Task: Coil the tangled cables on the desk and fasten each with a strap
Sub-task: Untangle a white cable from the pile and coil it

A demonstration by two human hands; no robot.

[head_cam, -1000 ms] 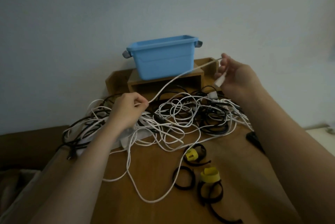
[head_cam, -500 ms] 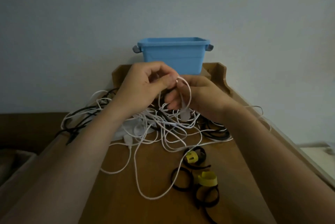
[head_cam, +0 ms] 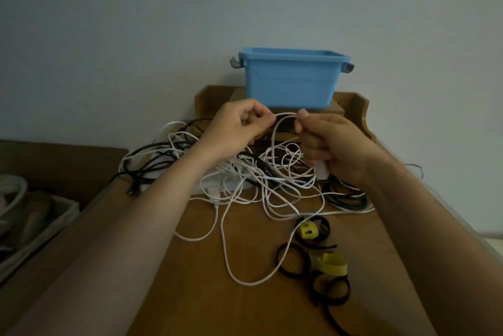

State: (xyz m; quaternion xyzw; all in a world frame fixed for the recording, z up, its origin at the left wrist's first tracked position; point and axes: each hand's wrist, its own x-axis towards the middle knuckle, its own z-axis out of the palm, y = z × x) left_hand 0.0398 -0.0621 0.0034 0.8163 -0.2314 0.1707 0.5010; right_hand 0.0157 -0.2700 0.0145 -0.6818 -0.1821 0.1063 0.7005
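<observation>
A tangle of white and black cables (head_cam: 239,172) lies across the middle of the wooden desk (head_cam: 258,303). Above it, my left hand (head_cam: 236,128) pinches a white cable (head_cam: 275,128) between thumb and fingers. My right hand (head_cam: 329,142) grips the same cable, with its white plug sticking out below the fist. A short loop of that cable arcs between both hands, and a long slack loop trails down onto the desk. Several black and yellow straps (head_cam: 313,256) lie loose at the front right of the desk.
A blue plastic bin (head_cam: 291,77) stands on a wooden riser at the back of the desk, against the wall. A grey basket (head_cam: 40,224) sits low at the left, beside the desk edge.
Both hands came together from a wide stretch one second ago. They have since lifted slightly and hold a short loop of the white cable between them. The camera shifted left.
</observation>
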